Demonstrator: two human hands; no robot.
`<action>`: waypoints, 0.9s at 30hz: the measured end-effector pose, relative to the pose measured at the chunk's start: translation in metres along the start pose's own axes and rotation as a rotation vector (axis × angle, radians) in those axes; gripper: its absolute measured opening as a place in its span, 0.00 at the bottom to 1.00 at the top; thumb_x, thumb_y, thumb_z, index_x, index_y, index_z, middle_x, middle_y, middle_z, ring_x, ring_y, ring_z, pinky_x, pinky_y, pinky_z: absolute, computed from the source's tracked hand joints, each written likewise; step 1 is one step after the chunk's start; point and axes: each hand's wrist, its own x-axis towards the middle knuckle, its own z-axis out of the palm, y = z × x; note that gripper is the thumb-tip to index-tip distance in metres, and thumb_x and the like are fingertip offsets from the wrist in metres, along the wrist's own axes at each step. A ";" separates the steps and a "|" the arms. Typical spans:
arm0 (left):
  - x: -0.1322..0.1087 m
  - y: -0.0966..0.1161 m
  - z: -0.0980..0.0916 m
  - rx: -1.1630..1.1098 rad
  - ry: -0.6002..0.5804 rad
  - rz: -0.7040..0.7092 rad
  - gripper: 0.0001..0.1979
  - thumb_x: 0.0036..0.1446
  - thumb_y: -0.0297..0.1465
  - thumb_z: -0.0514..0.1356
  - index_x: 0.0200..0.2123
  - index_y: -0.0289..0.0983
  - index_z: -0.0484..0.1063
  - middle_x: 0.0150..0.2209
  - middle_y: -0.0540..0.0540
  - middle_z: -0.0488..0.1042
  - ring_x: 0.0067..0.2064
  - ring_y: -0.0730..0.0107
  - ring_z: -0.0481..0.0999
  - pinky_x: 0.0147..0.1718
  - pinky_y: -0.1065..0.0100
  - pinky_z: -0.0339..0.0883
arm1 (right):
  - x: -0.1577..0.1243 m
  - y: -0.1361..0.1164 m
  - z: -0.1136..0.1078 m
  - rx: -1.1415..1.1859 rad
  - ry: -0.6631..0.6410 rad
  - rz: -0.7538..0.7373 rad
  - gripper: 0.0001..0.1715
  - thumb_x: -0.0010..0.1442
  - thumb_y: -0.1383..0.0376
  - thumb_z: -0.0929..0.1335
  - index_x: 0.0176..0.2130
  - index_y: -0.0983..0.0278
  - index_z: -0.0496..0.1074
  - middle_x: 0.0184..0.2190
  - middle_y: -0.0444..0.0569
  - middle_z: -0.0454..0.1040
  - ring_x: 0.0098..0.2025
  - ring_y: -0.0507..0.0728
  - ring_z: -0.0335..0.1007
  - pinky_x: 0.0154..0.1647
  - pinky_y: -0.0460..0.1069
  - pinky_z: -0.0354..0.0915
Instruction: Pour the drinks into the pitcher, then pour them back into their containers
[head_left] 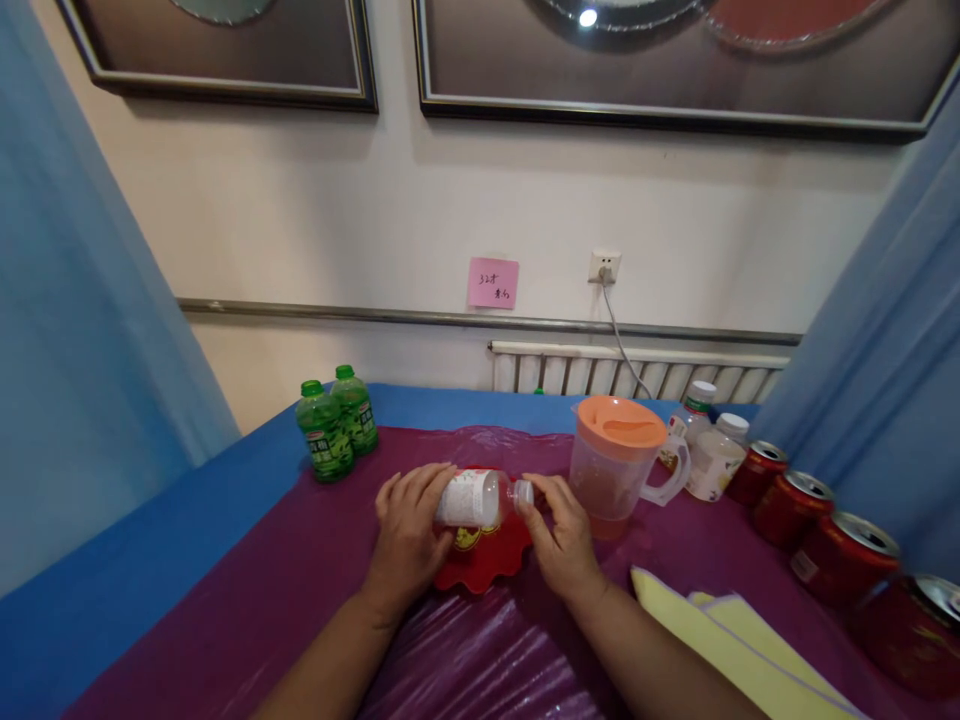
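A clear plastic bottle point(489, 500) with a white label lies sideways in the air between my hands, its capped neck pointing right. My left hand point(411, 520) is wrapped around the bottle's base end. The fingers and thumb of my right hand point(561, 530) pinch the whitish cap point(523, 493). Below the bottle is a red scalloped mat or dish point(487, 562) with a yellow pattern, partly hidden by the bottle and my hands. Just right of my right hand stands a clear pitcher point(600, 490) with an orange lid.
Two green bottles point(324, 440) stand at the left back. Beyond the pitcher are two white-capped bottles point(718, 460). Several red cans point(844, 565) line the right side. A folded yellow cloth point(739, 640) lies by my right forearm. Purple plastic sheeting point(285, 570) covers the blue tabletop.
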 end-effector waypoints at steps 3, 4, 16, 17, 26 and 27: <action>0.001 -0.001 -0.001 -0.005 -0.015 -0.005 0.30 0.53 0.26 0.59 0.61 0.41 0.68 0.57 0.38 0.77 0.58 0.48 0.74 0.63 0.46 0.53 | 0.000 0.002 0.001 -0.002 0.003 -0.011 0.14 0.72 0.59 0.66 0.54 0.59 0.73 0.43 0.50 0.77 0.43 0.57 0.74 0.45 0.52 0.70; 0.001 -0.001 0.000 -0.009 -0.018 -0.008 0.30 0.52 0.26 0.59 0.61 0.41 0.68 0.57 0.39 0.77 0.58 0.48 0.74 0.63 0.46 0.54 | 0.000 0.002 0.002 -0.005 0.002 -0.009 0.13 0.72 0.59 0.66 0.53 0.59 0.73 0.43 0.50 0.77 0.43 0.57 0.74 0.45 0.52 0.70; 0.004 -0.003 0.004 -0.109 -0.100 -0.101 0.29 0.52 0.29 0.60 0.59 0.42 0.71 0.56 0.40 0.78 0.57 0.48 0.75 0.60 0.48 0.59 | -0.002 0.002 0.000 -0.025 -0.007 -0.005 0.12 0.72 0.59 0.65 0.52 0.59 0.72 0.43 0.50 0.76 0.44 0.57 0.73 0.45 0.53 0.70; 0.004 -0.003 0.004 -0.116 -0.100 -0.102 0.28 0.52 0.30 0.60 0.59 0.42 0.71 0.56 0.40 0.78 0.57 0.48 0.75 0.60 0.48 0.60 | -0.002 0.001 0.000 -0.029 -0.007 -0.004 0.12 0.72 0.59 0.65 0.52 0.59 0.72 0.43 0.50 0.76 0.44 0.57 0.73 0.45 0.53 0.70; 0.000 -0.006 0.014 -0.131 -0.095 -0.119 0.29 0.50 0.29 0.60 0.58 0.42 0.71 0.56 0.40 0.78 0.59 0.47 0.74 0.59 0.47 0.60 | -0.002 -0.003 0.000 -0.065 -0.008 0.011 0.13 0.73 0.57 0.64 0.50 0.60 0.73 0.41 0.51 0.76 0.43 0.58 0.72 0.45 0.53 0.69; 0.000 -0.006 0.014 -0.128 -0.095 -0.118 0.30 0.49 0.29 0.60 0.58 0.42 0.71 0.56 0.40 0.77 0.59 0.46 0.74 0.60 0.47 0.60 | -0.002 -0.003 0.000 -0.064 -0.010 0.015 0.14 0.73 0.57 0.64 0.51 0.60 0.73 0.41 0.51 0.76 0.43 0.58 0.72 0.45 0.54 0.69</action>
